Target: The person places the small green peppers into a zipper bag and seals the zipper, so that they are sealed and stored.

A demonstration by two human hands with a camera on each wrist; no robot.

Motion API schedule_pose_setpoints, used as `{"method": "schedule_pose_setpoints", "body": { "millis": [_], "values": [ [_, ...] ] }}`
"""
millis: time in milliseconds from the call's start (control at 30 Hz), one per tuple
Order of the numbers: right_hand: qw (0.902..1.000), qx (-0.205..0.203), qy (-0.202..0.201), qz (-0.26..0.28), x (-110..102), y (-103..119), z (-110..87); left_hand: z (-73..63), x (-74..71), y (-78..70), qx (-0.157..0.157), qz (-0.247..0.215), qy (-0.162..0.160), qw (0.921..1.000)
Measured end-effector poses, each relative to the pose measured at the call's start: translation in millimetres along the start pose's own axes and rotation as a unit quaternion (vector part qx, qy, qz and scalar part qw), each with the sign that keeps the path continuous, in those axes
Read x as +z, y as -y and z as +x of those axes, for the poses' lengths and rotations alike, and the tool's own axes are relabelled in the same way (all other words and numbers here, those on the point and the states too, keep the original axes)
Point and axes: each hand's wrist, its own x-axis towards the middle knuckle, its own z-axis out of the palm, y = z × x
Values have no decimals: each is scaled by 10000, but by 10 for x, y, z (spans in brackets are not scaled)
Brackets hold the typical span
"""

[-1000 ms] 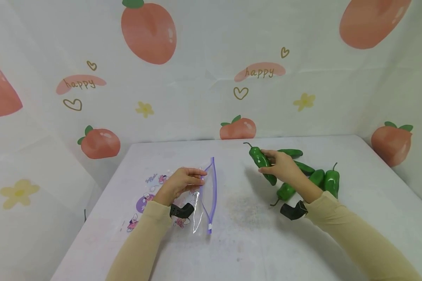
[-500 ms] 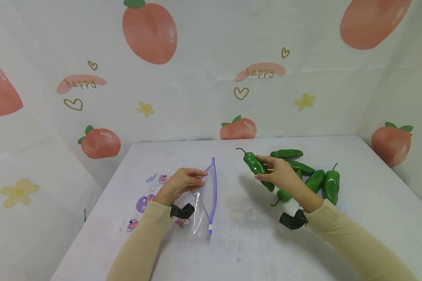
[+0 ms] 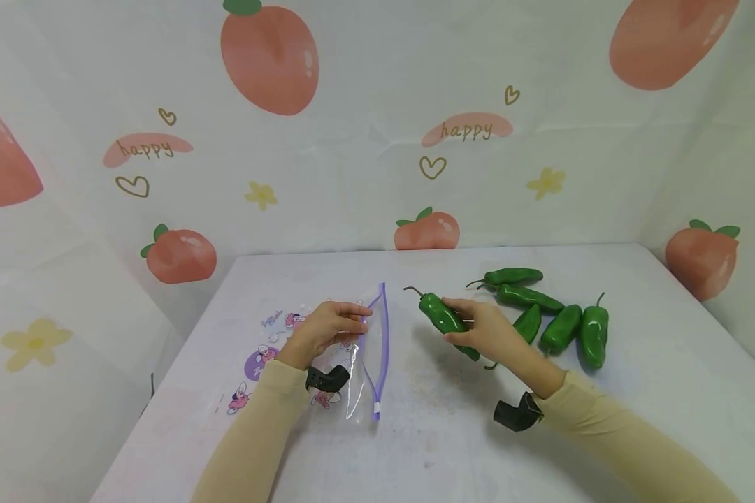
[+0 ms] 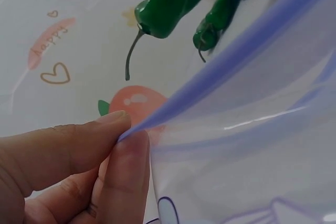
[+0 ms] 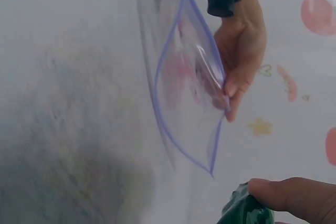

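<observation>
My left hand (image 3: 327,332) pinches the purple rim of a clear zip bag (image 3: 382,349) printed with pink cartoon figures. In the right wrist view the mouth of the bag (image 5: 191,114) gapes, with the left hand (image 5: 242,51) holding one side of it. A glossy green pepper (image 3: 440,312) is held above the table between the thumb and fingers of my right hand (image 3: 487,332). Its stem points left toward the bag, and the two are apart. The left wrist view has the held pepper (image 4: 165,9) beyond the pinching thumb and finger (image 4: 128,145).
Several more green peppers (image 3: 560,328) lie on the white table (image 3: 440,447) at the right, beyond and beside the right hand. A white cloth backdrop (image 3: 352,168) with printed peaches hangs behind the table.
My right hand has carried the pepper left and nearer to me, toward the bag's mouth, uncovering more of the peppers behind it. The left hand and bag have stayed in place.
</observation>
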Motion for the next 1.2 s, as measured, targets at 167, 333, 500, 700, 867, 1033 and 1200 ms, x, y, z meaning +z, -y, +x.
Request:
{"method": "schedule_pose_setpoints", "body": {
  "millis": [167,333,500,700,867,1033,1200],
  "values": [
    [9999,-15,145,-89,119,23,-15,10,0,9,10,20,14,10000],
    [9994,-120,286,-149,224,39,-26,26,-5,15,23,31,22,10000],
    [9988,-193,391,-228,317,61,-36,24,-3,11,5,52,11,10000],
    [9975,-136,603,-340,446,97,-31,27,6,1,-118,28,-33,9999],
    [9960,-220,763,-413,539,131,-29,26,5,1,-125,37,-21,9999],
    [9935,-441,884,-565,613,144,-43,15,14,-5,-129,-25,-9,9999],
    [9919,-757,921,-432,671,135,-52,9,20,-4,-141,-19,-48,9999]
  ]
}}
